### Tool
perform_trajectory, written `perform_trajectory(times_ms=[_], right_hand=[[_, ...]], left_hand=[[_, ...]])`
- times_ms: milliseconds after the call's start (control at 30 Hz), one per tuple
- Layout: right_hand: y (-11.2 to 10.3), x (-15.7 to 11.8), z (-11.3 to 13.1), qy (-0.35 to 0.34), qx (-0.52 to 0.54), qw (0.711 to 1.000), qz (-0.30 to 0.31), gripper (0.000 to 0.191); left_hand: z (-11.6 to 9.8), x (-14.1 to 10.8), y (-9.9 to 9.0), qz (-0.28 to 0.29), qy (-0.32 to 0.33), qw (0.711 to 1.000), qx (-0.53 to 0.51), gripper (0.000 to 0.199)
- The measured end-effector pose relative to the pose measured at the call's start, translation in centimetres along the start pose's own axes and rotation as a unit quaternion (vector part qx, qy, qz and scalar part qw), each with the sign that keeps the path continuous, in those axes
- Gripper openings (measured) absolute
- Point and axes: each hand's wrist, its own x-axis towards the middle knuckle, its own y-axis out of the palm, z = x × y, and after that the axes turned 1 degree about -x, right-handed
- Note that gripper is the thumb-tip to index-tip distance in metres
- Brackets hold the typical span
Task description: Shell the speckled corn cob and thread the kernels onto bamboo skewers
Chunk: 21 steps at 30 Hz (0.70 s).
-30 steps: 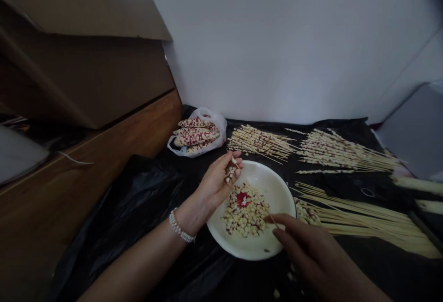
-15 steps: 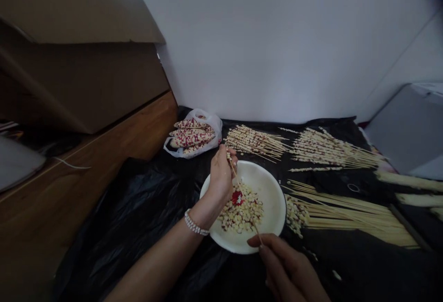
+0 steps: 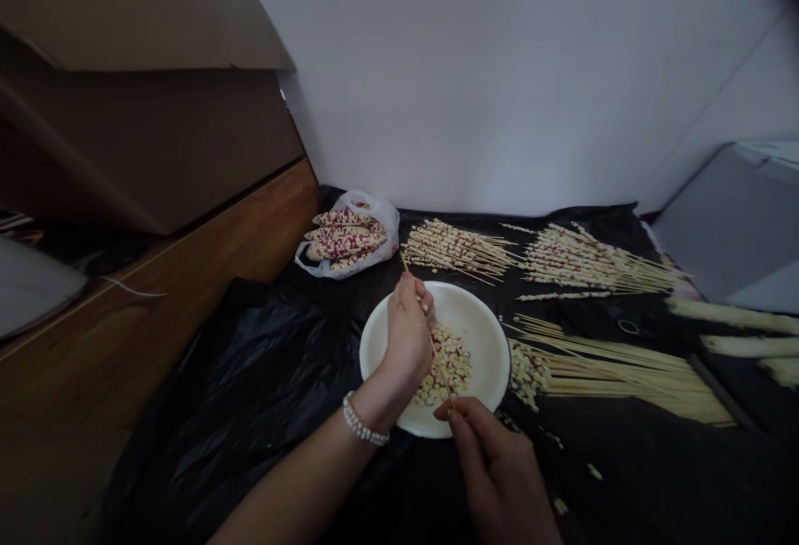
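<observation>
A thin stick [image 3: 405,261] runs through my left hand [image 3: 410,320], its tip showing beyond the curled fingers. Between thumb and fingers, my right hand [image 3: 490,462] pinches the lower part of the same stick. Both hands are over or beside a white bowl [image 3: 490,333], the left above its left half and the right at its near rim. Pale and dark red corn kernels [image 3: 453,362] lie in the bowl. The inside of my left palm is hidden.
Speckled cobs [image 3: 346,241] lie in a plastic bag [image 3: 390,225]. Behind and right are two piles of kernel-covered sticks [image 3: 453,247], bare sticks [image 3: 624,379], loose kernels [image 3: 528,374] and pale cobs [image 3: 742,347]. A cardboard box [image 3: 156,137] stands left, a white wall behind.
My right hand has moved left and up, closer to my left hand. More of the stick's tip now shows past my left fingers. The view has shifted slightly.
</observation>
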Motion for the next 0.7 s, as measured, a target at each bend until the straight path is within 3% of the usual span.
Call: perform_trajectory(times_ms=[100,167,267,367,467,600,700], right_hand=[[-0.8,0.7,0.4,0.0,-0.023,0.999,-0.041,0.029],[-1.4,1.1,0.7,0.004,-0.03,0.998,-0.055,0.03],[-2.1,1.3,0.9,0.008,-0.026,0.998,-0.054,0.028],[-2.3,1.5,1.1,0.006,-0.021,0.998,-0.052,0.028],[-2.3,1.7,1.3,0.012,-0.028,0.998,-0.054,0.03],[-2.8,1.9,1.4,0.005,-0.067,0.997,-0.033,0.031],[-4.4,1.9,0.7,-0.039,-0.159,0.986,-0.002,0.032]], left_hand=[[0.8,-1.9,0.3,0.033,-0.047,0.997,0.043,0.03],[0.7,-2.9,0.2,0.054,-0.031,0.995,0.078,0.031],[0.2,-4.1,-0.2,0.061,-0.01,0.991,0.121,0.033],[0.2,-5.4,-0.5,0.075,-0.048,0.986,0.138,0.034],[0.6,-6.5,-0.7,0.084,-0.042,0.987,0.131,0.033],[0.7,-6.3,-1.3,0.11,-0.061,0.982,0.14,0.035],[-0.5,-4.8,-2.2,0.125,-0.073,0.984,0.102,0.036]])
